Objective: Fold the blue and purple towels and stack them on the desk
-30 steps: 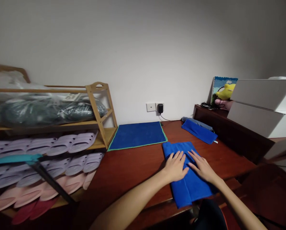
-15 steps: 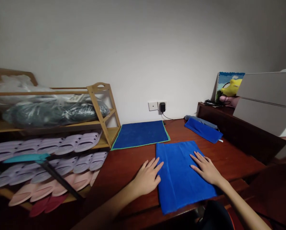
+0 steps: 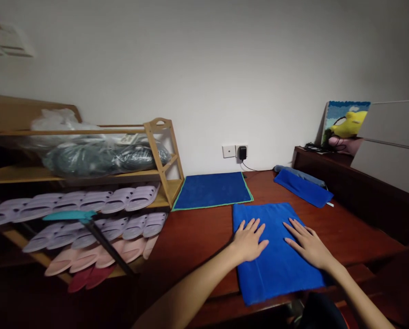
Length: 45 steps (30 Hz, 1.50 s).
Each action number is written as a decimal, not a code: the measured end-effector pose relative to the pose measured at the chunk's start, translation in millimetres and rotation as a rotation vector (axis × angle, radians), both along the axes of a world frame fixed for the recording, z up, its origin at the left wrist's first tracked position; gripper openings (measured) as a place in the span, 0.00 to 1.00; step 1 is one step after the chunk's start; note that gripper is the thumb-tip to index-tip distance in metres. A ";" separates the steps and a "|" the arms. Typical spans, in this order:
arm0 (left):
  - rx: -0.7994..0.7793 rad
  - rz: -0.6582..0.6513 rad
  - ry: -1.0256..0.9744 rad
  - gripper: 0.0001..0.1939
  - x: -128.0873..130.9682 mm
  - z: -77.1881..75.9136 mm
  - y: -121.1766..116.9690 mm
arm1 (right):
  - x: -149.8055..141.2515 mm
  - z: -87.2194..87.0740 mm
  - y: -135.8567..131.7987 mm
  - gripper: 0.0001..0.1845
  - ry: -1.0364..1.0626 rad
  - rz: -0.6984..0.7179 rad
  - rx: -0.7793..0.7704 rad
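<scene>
A bright blue cloth (image 3: 273, 269) lies spread on the reddish-brown wooden table (image 3: 204, 237), its near end reaching the front edge. My left hand (image 3: 249, 241) rests on the cloth's left part, fingers stretched and apart. On its right part lies my right hand (image 3: 309, 244), palm down with the fingers spread. Both hands press on the cloth without gripping it. Behind it, to the left, is a darker blue cloth with a green border (image 3: 213, 191), lying flat. A folded blue cloth (image 3: 303, 188) sits at the back right, with a greyish-blue roll (image 3: 298, 172) behind it.
On the left stands a wooden rack (image 3: 165, 169) with plastic-wrapped bundles (image 3: 88, 157) and rows of slippers (image 3: 143, 196). A black plug adapter (image 3: 242, 152) is in the wall socket. White boxes (image 3: 392, 137) stand on a dark raised surface at right.
My left hand has moved right, from the cloth's left edge onto the cloth. My right hand stays on the right part. The view has turned a little left.
</scene>
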<state>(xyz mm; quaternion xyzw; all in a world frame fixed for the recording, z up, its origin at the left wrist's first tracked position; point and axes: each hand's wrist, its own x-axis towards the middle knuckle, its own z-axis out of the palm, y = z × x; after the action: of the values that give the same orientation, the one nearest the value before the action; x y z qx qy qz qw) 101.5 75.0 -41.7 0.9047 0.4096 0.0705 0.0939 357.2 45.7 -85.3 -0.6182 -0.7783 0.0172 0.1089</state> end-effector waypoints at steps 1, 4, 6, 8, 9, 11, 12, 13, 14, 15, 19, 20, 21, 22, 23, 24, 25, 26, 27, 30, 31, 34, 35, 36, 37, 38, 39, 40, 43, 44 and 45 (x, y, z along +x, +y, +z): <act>-0.018 0.007 0.015 0.31 -7.8 0.2 -0.9 | -0.3 0.9 -0.5 0.34 0.001 -0.002 -0.002; -0.013 0.044 0.055 0.28 -43.1 9.1 -8.3 | -1.7 3.2 -1.6 0.34 0.011 -0.005 -0.012; -0.038 0.086 0.117 0.28 -71.2 18.6 -14.0 | -2.7 2.9 -1.7 0.34 0.027 -0.007 -0.016; -0.118 0.114 0.188 0.29 -98.7 28.3 -17.5 | -3.6 0.5 -1.7 0.34 0.052 -0.009 -0.010; -0.168 0.119 0.217 0.29 -110.8 32.9 -18.2 | -3.9 -1.3 -1.8 0.34 0.066 -0.009 -0.006; -0.247 0.125 0.250 0.31 -128.6 40.6 -18.0 | -3.7 -4.5 -2.0 0.33 0.093 -0.009 -0.003; -0.256 0.139 0.249 0.32 -133.1 43.5 -17.6 | -3.0 -5.4 -1.7 0.33 0.105 -0.009 -0.005; -0.234 0.165 0.234 0.32 -133.9 45.3 -17.3 | -1.7 -5.2 -0.8 0.33 0.114 -0.008 -0.010; -0.184 0.190 0.205 0.31 -131.0 45.9 -17.2 | 0.1 -3.8 0.9 0.34 0.121 -0.006 -0.020; -0.116 0.193 0.167 0.29 -124.6 45.1 -17.3 | 2.2 -1.2 3.7 0.34 0.125 -0.001 -0.035; 0.117 -0.060 0.039 0.26 -78.1 30.0 -16.1 | 8.0 15.7 25.8 0.34 0.154 -0.018 -0.032; 0.132 -0.120 0.029 0.25 -66.7 24.4 -14.4 | 7.8 18.4 32.2 0.34 0.158 -0.038 -0.006; 0.135 -0.147 0.022 0.25 -57.4 18.8 -11.9 | 7.1 19.4 38.0 0.35 0.157 -0.054 0.011; 0.131 -0.142 0.018 0.25 -51.1 13.5 -8.7 | 6.1 18.6 42.6 0.36 0.150 -0.063 0.010; 0.121 -0.123 0.017 0.24 -48.3 9.1 -4.7 | 5.1 16.2 45.9 0.36 0.139 -0.065 -0.009; 0.111 -0.099 0.019 0.24 -48.9 5.6 0.0 | 4.2 12.7 47.8 0.37 0.129 -0.062 -0.037; 0.105 -0.080 0.024 0.24 -52.9 3.2 5.2 | 3.7 8.5 48.6 0.37 0.123 -0.058 -0.060; 0.109 -0.062 0.029 0.25 -59.7 1.9 11.0 | 3.5 4.1 48.5 0.36 0.122 -0.054 -0.071; 0.122 -0.044 0.032 0.25 -68.7 1.4 17.2 | 3.9 0.2 48.1 0.36 0.125 -0.052 -0.072; 0.168 0.076 0.027 0.26 -101.2 1.7 37.1 | 8.3 -6.0 50.4 0.35 0.167 -0.033 -0.084; 0.166 0.131 0.027 0.26 -111.2 1.7 43.5 | 11.0 -5.7 53.7 0.34 0.191 -0.028 -0.090; 0.189 0.290 -0.018 0.23 -130.4 0.2 59.4 | 22.2 1.0 75.4 0.31 0.263 -0.086 -0.028; 0.209 0.337 -0.047 0.21 -132.4 -0.7 63.9 | 26.0 3.7 86.2 0.29 0.276 -0.142 0.001; 0.226 0.377 -0.078 0.19 -132.2 -1.9 68.2 | 29.3 5.8 98.1 0.28 0.278 -0.213 0.012; 0.234 0.410 -0.105 0.17 -130.2 -3.3 72.7 | 31.7 7.1 110.5 0.26 0.273 -0.285 -0.006; 0.229 0.437 -0.126 0.15 -126.9 -4.9 77.4 | 33.1 7.4 122.6 0.25 0.265 -0.336 -0.034; 0.209 0.463 -0.143 0.14 -122.7 -6.7 82.3 | 33.5 7.0 133.7 0.24 0.254 -0.374 -0.069; 0.179 0.488 -0.165 0.14 -118.2 -8.6 87.4 | 33.1 6.0 143.4 0.23 0.244 -0.390 -0.099; 0.080 0.550 -0.247 0.10 -107.3 -14.0 101.8 | 30.9 2.5 162.0 0.16 0.213 -0.372 -0.145; 0.056 0.561 -0.273 0.07 -105.2 -15.4 105.6 | 30.9 1.9 165.1 0.14 0.206 -0.356 -0.144; 0.042 0.567 -0.296 0.05 -103.9 -16.3 108.9 | 31.5 2.0 167.2 0.13 0.205 -0.333 -0.134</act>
<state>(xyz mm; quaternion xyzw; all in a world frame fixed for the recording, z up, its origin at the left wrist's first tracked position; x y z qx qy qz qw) -2.5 183.9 -58.0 0.7362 0.6257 0.2331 0.1104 388.7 212.9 -83.4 -0.7393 -0.6472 0.1133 0.1474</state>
